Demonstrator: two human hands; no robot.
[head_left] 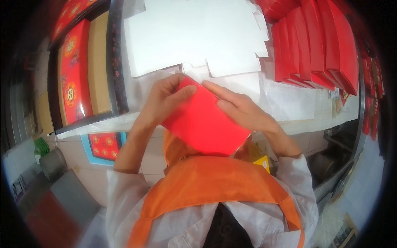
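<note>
A flat-faced red cardboard box (206,120) is tilted between my two hands, just over the near edge of the table and in front of my orange apron. My left hand (169,97) grips its upper left corner, thumb lying on the red face and fingers curled behind. Along the upper right edge lies my right hand (240,107), its index finger stretched toward the top corner and its thumb on the face. The far side of the box and the fingertips behind it are hidden.
Flat white die-cut cardboard blanks (194,37) cover the table's middle. Several red boxes (310,49) stand in a row at the right. At the left, a black-edged tray (118,62) holds patterned red boxes (76,74). A blue-rimmed container (89,153) sits lower, beyond the table edge.
</note>
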